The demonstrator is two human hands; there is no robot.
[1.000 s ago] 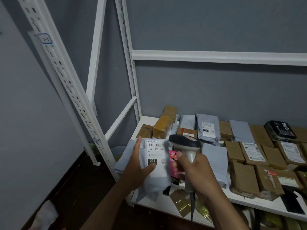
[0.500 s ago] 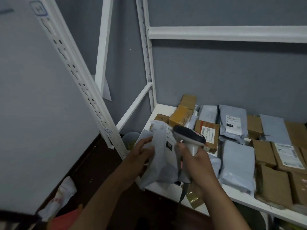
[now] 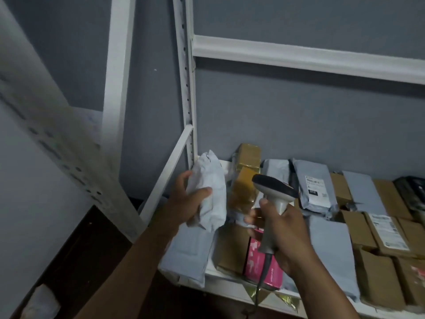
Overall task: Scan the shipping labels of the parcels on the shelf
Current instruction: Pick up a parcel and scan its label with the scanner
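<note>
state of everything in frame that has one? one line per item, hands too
left hand: grips the grey mailer, lifted above the shelf
grey mailer: held, crumpled, label not showing
right hand: fingers curled round the scanner handle
scanner: held upright, head toward the parcels
labelled grey parcel: lying on the shelf, label up
pink box: lying at the shelf front edge

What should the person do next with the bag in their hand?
Probably set the grey bag down at the shelf's left end. The left hand grips it label-hidden, and the scanner in the right hand points away toward other parcels.
</note>
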